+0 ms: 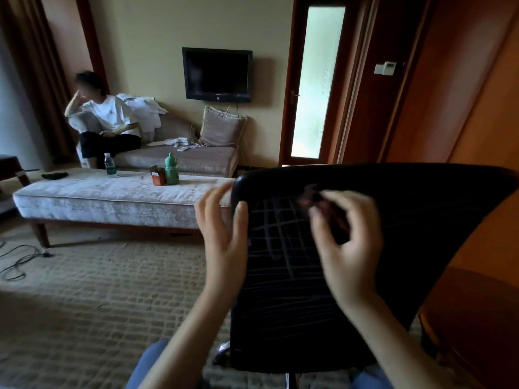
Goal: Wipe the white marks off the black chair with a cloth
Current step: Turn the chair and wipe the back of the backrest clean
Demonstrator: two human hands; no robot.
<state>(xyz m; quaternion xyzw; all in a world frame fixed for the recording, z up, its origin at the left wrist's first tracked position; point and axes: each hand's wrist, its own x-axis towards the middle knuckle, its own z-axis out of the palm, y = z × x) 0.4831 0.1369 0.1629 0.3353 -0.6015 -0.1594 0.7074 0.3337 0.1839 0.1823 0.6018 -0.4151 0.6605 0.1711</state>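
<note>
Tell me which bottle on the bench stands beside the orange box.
The solid green bottle, beside the orange box; the clear water bottle stands alone, further left.

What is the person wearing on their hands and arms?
Nothing that shows: the left hand and right hand are bare, without gloves, rings or a watch, and no sleeve comes into view further up. The right hand is blurred.

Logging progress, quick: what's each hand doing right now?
Left hand: grips the edge of the black chair back.
Right hand: curled round a dark cloth, motion-blurred.
</note>
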